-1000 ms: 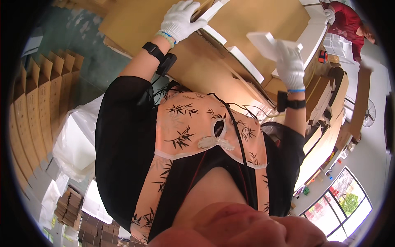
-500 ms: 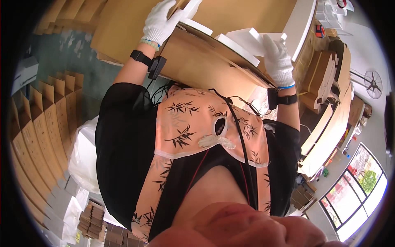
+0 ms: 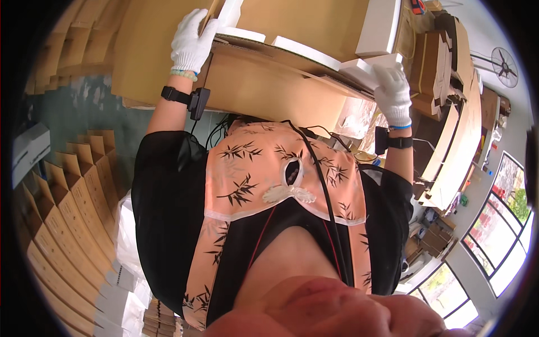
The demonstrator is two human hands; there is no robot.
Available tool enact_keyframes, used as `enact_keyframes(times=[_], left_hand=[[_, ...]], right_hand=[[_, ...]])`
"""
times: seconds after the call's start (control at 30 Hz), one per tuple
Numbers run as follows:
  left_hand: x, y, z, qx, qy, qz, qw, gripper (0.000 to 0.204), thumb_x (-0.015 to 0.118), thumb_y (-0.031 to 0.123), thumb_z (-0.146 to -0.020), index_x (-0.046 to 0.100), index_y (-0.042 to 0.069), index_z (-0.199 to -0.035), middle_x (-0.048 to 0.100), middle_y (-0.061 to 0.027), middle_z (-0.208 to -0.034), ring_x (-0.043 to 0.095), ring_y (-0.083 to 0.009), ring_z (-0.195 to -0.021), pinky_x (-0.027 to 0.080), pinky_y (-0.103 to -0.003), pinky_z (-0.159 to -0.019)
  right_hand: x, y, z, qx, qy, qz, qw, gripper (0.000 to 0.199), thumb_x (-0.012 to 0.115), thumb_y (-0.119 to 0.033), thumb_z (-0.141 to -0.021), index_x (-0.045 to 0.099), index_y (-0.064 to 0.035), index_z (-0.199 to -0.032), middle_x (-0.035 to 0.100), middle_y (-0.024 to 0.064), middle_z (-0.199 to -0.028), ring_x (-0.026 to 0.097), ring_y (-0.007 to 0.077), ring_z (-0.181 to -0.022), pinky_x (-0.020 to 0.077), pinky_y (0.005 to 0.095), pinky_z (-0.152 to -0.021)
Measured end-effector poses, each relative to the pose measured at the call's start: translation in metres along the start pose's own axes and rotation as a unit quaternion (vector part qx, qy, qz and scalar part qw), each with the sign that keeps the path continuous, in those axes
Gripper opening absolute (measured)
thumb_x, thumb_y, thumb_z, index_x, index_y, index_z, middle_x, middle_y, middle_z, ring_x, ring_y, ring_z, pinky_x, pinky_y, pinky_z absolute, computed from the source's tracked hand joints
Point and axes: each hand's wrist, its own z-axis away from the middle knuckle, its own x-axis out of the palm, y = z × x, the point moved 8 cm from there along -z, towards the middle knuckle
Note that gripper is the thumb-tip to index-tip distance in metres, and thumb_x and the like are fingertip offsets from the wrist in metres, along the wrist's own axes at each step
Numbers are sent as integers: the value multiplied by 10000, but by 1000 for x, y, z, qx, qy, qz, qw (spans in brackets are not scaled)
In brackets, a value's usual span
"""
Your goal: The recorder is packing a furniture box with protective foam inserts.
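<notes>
A large open cardboard box [image 3: 269,84] stands in front of me, with white foam strips [image 3: 306,51] along its inner walls. My left hand [image 3: 191,45], in a white knit glove, is at the box's near left corner. Its thumb and fingers are on either side of the cardboard edge. At the near right corner, my gloved right hand [image 3: 392,95] has its fingers closed at the end of a white foam piece [image 3: 365,72]. That piece lies tilted over the corner, beside a broad foam strip [image 3: 379,28] on the right wall. The right fingertips are partly hidden.
Rows of standing cardboard cartons [image 3: 73,208] fill the left side. Stacked flat cardboard [image 3: 449,112] is close by on the right. A wall fan [image 3: 503,67] and windows [image 3: 499,224] are beyond it. Black cables [image 3: 311,140] hang in front of my apron.
The middle foam strip, tilted over the near wall before, now lies down along it. My right hand has shifted toward the near right corner with the foam piece. The left hand keeps its hold.
</notes>
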Motion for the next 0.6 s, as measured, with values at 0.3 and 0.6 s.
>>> enact_keyframes(times=[0.3, 0.6], left_hand=[[-21, 4, -2, 26, -17, -75, 997, 464, 616, 388, -870, 594, 51, -1189, 549, -166, -1278, 494, -317, -1213, 382, -378, -1033], [-70, -14, 51, 54, -14, -159, 986, 451, 588, 292, -914, 536, -11, -1244, 477, -223, -1345, 427, -373, -1261, 326, -449, -1067]], right_hand=[[53, -16, -2, -116, -46, 34, 992, 218, 597, -150, -763, 640, -124, -974, 597, 87, -939, 533, 298, -1046, 364, 462, -994], [-3, -10, 17, -4, 227, 122, 966, 375, 669, -190, -670, 650, -146, -1042, 597, 92, -1147, 538, 281, -1118, 342, 502, -1010]])
